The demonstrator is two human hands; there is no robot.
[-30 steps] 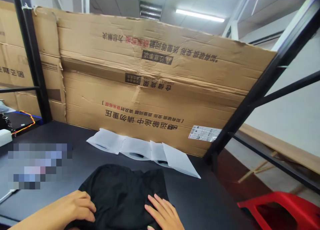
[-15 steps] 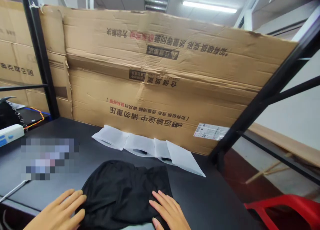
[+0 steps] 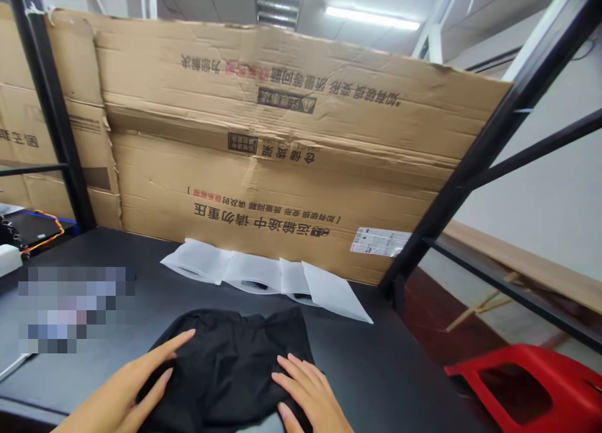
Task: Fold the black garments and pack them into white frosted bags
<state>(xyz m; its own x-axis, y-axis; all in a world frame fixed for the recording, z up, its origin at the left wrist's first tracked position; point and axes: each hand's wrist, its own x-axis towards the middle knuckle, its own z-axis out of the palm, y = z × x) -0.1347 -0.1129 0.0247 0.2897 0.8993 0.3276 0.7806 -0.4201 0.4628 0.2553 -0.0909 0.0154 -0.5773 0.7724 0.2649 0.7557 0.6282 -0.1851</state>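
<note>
A black piece of soft fabric [image 3: 235, 364], perhaps a garment, lies spread and wrinkled on the dark table [image 3: 376, 370]; its exact kind I cannot make out. My left hand [image 3: 136, 383] is over its left edge, the index finger stretched forward and the thumb apart from it. On the right part of the fabric, my right hand [image 3: 310, 389] rests with its fingers extended. A pale strip [image 3: 261, 425] shows below the fabric's near edge, mostly cut off by the frame.
Several white pouches [image 3: 254, 271] lie in a row at the back, before an upright cardboard sheet [image 3: 263, 182]. A blurred-out object [image 3: 75, 307] with a white cable is at left. Black metal posts [image 3: 470, 157] frame the table; a red chair [image 3: 564, 370] stands right.
My left hand has moved forward and inward over the fabric, its index finger now stretched out. My right hand stays on the fabric's right side. The view has shifted slightly right.
</note>
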